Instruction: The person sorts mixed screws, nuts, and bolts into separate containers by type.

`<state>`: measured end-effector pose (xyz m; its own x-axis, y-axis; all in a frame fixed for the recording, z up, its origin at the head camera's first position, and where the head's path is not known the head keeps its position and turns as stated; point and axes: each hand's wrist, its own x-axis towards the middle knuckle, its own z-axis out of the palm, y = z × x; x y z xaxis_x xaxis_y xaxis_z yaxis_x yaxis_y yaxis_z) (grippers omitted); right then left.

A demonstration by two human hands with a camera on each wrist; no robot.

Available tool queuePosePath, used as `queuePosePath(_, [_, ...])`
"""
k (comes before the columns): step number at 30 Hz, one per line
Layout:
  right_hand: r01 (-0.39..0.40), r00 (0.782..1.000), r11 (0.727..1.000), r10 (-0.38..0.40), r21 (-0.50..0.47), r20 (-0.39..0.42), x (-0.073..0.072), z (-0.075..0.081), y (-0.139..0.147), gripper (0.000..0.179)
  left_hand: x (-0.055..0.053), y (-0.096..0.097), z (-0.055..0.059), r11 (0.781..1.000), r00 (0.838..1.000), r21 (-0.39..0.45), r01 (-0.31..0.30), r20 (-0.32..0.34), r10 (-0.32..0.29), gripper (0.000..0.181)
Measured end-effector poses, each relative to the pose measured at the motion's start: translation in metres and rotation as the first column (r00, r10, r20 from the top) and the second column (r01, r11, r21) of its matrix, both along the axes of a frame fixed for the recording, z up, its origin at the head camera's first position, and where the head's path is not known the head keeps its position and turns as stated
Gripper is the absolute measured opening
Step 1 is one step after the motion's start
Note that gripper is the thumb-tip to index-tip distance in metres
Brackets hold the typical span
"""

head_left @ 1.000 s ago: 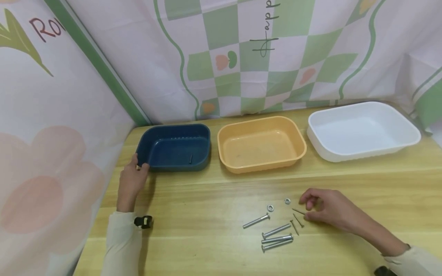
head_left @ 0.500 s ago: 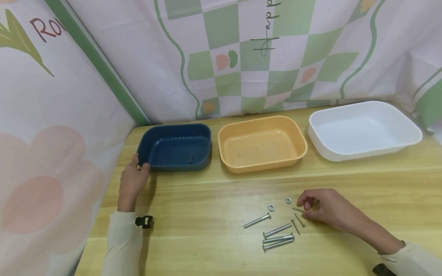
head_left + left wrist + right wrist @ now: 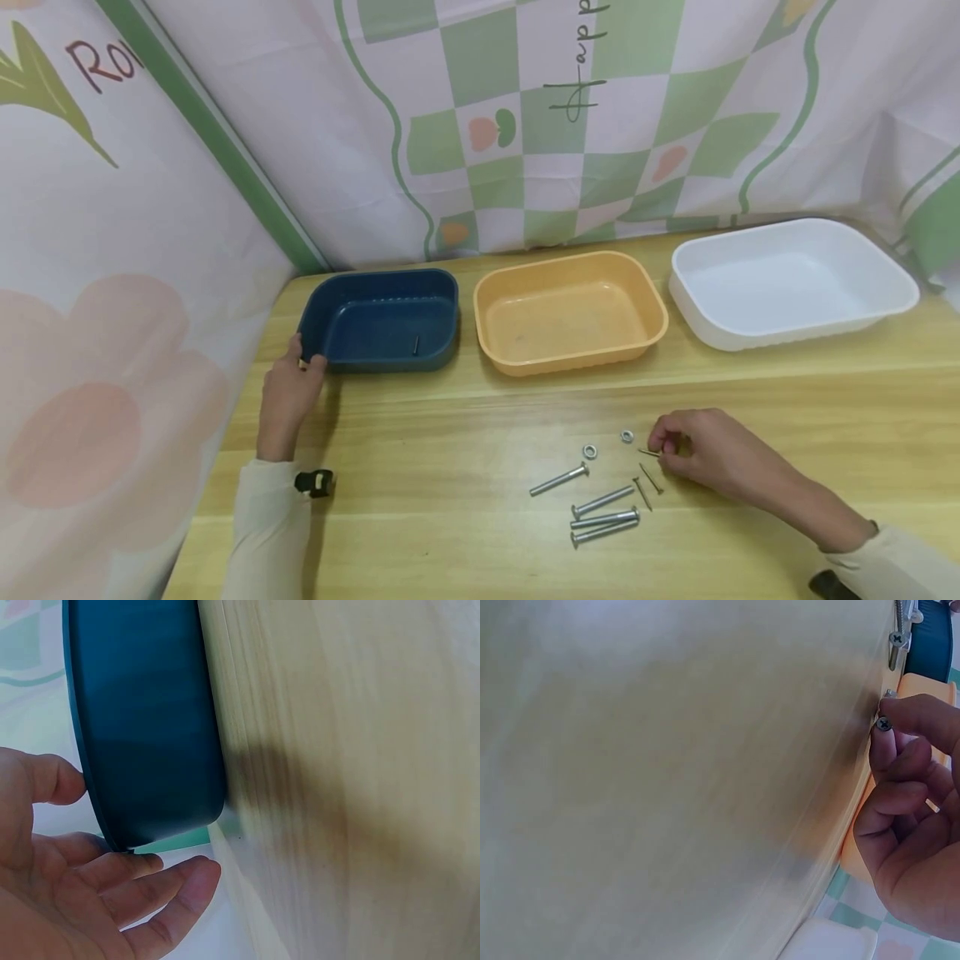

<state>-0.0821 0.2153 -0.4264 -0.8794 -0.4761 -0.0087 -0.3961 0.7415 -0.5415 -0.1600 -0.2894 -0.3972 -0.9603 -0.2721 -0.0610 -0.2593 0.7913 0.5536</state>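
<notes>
My left hand [image 3: 291, 400] holds the near left corner of the dark blue tray [image 3: 390, 364]. In the left wrist view the thumb [image 3: 60, 778] touches the rim, while the other fingers lie loosely around the corner. On the right, my right hand [image 3: 708, 450] pinches a small screw [image 3: 648, 452] between thumb and forefinger, low over the table. Its cross-slotted head shows in the right wrist view. Two more small screws [image 3: 651, 478] lie close by, beside two nuts [image 3: 627, 436] and several long silver bolts [image 3: 602, 502]. One dark screw [image 3: 416, 344] lies inside the blue tray.
A yellow tray [image 3: 570, 364] stands in the middle of the back row, and a white tray [image 3: 787, 337] at its right. Nothing shows inside either. A patterned cloth [image 3: 555, 125] hangs behind the wooden table [image 3: 420, 492], another along its left side.
My right fingers have closed more tightly around the screw, and it has tilted slightly. My left hand stays at the blue tray.
</notes>
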Motion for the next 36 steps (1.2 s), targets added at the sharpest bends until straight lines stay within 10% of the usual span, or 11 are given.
queuePosePath(16, [0.060,0.997,0.996,-0.057,-0.066,0.048,0.001,0.005,-0.003,0.019,0.001,-0.001,0.002,1.000,1.000,-0.026,0.011,-0.003,-0.011,0.060])
queuePosePath(36, [0.036,0.991,0.990,-0.053,-0.136,-0.119,-0.019,0.029,-0.032,0.018,-0.004,-0.003,-0.002,1.000,1.000,0.007,0.012,-0.019,-0.011,0.062])
